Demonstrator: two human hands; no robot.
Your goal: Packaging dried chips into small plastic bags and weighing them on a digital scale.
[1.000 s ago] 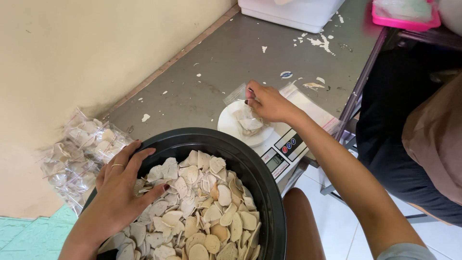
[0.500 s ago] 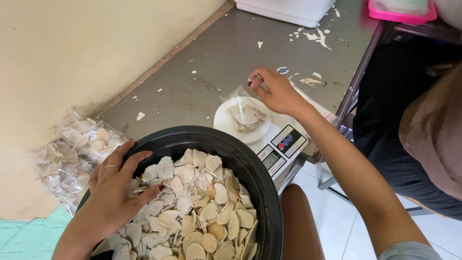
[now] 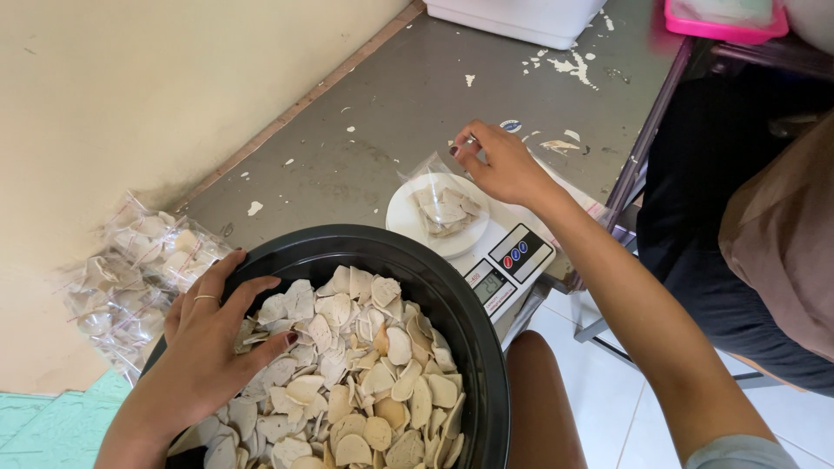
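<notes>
Paint-flaked grey table [image 3: 382, 113] filled most of the view, running along a cream wall [image 3: 130, 87]. On its near edge sat a big black round tub [image 3: 473, 347], heaped with pale, flat crackers [image 3: 365, 382]. Left of the tub, against the wall, lay a pile of sealed clear packets [image 3: 130, 269] of the same crackers. Behind the tub stood a small white kitchen scale [image 3: 504, 260] with a round white pan, and on that pan rested a clear plastic bag [image 3: 445, 204] partly filled with crackers.

The person's left hand [image 3: 213, 343] lay in the tub with its fingers spread loosely over the crackers at the left rim, a ring on one finger; it clasped nothing that could be seen. The right hand [image 3: 499, 165] hovered just behind the scale, thumb and forefinger pinched on the upper edge of the bag. A white box [image 3: 512, 17] and a pink tray [image 3: 730, 22] sat at the far edge.
</notes>
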